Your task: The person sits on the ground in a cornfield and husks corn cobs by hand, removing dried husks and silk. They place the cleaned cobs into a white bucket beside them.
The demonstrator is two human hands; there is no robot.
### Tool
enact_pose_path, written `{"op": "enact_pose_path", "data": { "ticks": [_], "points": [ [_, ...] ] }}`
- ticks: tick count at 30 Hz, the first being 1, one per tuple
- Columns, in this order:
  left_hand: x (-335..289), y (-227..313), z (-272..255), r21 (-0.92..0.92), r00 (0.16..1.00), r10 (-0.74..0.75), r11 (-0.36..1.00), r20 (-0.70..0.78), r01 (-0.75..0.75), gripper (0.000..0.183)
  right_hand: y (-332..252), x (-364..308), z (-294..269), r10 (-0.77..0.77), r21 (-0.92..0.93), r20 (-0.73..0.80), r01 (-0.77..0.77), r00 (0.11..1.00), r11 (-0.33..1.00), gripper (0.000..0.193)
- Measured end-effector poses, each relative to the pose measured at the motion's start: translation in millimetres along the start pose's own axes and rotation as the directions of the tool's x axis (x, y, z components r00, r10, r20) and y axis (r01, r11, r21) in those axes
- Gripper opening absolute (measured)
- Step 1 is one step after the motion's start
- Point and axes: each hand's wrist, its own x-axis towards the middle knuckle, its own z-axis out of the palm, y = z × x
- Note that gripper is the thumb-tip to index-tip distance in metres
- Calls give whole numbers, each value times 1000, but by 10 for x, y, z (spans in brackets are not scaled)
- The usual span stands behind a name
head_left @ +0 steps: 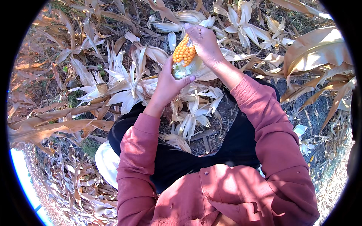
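The corn cob [184, 52] stands nearly upright, tip pointing away from the person, above husk-strewn ground [124, 86]. The left hand [168, 83] grips its husked base; the right hand [204, 42] closes around its tip.

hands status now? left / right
Left hand: closed on the husk end of the corn cob.
Right hand: closed on the cob's top.
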Motion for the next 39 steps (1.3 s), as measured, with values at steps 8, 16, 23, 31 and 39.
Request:
{"op": "enact_pose_path", "data": {
  "ticks": [8, 16, 23, 31, 39],
  "points": [
    [-15, 102, 50, -421, 1000, 5, 907, 22, 5, 49, -122, -90, 32, -25, -56, -44, 22, 999, 998, 53],
    [-37, 99, -44, -341, 973, -201, 912, 114, 228, 35, -147, -141, 24, -154, -180, -37, 145, 987, 973, 48],
    [-17, -91, 54, -425, 983, -180, 892, -23, 153, 33, -193, -183, 68, -330, -288, -66, 299, 942, 910, 38],
    [-2, -52, -20, -30, 962, -261, 964, 83, 265, 36, -109, -120, 48, -281, -251, -113, 246, 953, 936, 38],
    [-20, -197, -643, 828, 976, -169, 521, -137, 206, 34, -1, 42, -117, 403, 465, -55, -333, 914, 820, 42]
  ]
}}
